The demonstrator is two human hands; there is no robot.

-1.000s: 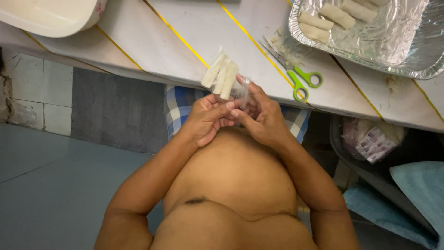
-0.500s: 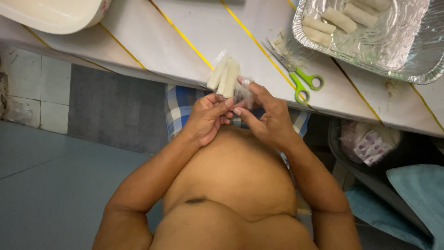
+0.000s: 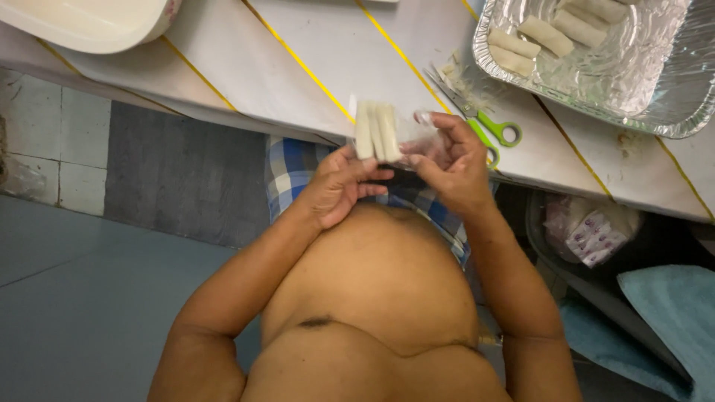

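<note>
Head view: the left hand (image 3: 339, 186) and the right hand (image 3: 452, 165) are both closed on a clear plastic bag (image 3: 417, 145) holding a few pale rolls (image 3: 376, 130), raised just off the near edge of the white surface (image 3: 298, 67) with yellow stripes. Green-handled scissors (image 3: 488, 126) lie on the surface just beyond the right hand. Farther right sits a foil tray (image 3: 655, 82) with more rolls inside. A white basin (image 3: 89, 22) rests at the far left.
</note>
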